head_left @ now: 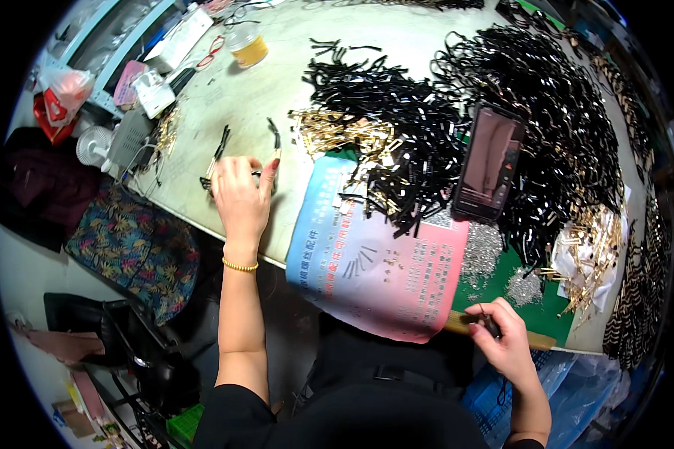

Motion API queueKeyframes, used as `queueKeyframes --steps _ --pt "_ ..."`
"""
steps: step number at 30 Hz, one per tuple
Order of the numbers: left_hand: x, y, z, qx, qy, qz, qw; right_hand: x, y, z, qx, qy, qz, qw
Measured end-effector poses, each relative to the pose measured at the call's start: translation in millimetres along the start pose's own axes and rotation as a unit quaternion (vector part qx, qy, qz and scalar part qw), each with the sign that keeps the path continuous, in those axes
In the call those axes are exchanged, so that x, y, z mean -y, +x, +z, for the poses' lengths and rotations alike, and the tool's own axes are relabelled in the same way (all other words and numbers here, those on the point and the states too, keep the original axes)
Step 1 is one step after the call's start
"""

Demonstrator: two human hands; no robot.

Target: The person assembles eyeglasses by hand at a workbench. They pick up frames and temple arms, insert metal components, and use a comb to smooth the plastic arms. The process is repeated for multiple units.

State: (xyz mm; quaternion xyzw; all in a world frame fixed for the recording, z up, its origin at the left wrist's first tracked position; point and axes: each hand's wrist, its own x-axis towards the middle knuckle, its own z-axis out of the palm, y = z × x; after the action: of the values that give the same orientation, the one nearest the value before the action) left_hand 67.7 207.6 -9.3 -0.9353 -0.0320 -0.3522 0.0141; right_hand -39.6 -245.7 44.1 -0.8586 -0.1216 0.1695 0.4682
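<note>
My left hand (241, 196), with a bead bracelet at the wrist, rests on the left of the table, its fingers curled down and the thumb drawn in. Whatever is in them is mostly hidden. Right beside those fingers lie thin black straps (223, 142) with gold-coloured ends, and another short black strap (274, 133) lies just beyond. At the front right edge, my right hand (504, 340) is closed around a small black tool (491, 326); its tip cannot be made out. A blue and pink printed sheet (382, 292) hangs over the table edge between my hands.
Heaped black straps (389, 105) and gold metal pieces (344, 135) cover the table's middle. A phone (490, 161) lies across them. Small silver parts (483, 251) sit on a green mat (550, 307). At the far left stand a yellow-labelled cup (247, 49) and a fan (95, 146).
</note>
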Motion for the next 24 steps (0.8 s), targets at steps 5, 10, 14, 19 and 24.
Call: queueKeyframes --steps 5,10,14,19,24 --pt "-63 30 -8 0.097 -0.177 -0.08 0.976 12 13 -2 0.044 -0.038 -0.036 0.998" --pt "-67 108 28 0.44 -0.147 -0.24 0.853 26 25 -5 0.113 -0.102 -0.098 0.984" --pt "-49 132 38 0.501 -0.198 -0.244 0.806 15 16 -11 0.122 -0.04 -0.093 0.987" --pt "-54 133 27 0.539 -0.238 -0.203 0.782 -30 -10 -34 0.126 0.14 0.011 0.982" --pt "-72 127 44 0.484 -0.181 -0.155 0.842 -53 -17 -35 0.114 0.263 0.019 0.958"
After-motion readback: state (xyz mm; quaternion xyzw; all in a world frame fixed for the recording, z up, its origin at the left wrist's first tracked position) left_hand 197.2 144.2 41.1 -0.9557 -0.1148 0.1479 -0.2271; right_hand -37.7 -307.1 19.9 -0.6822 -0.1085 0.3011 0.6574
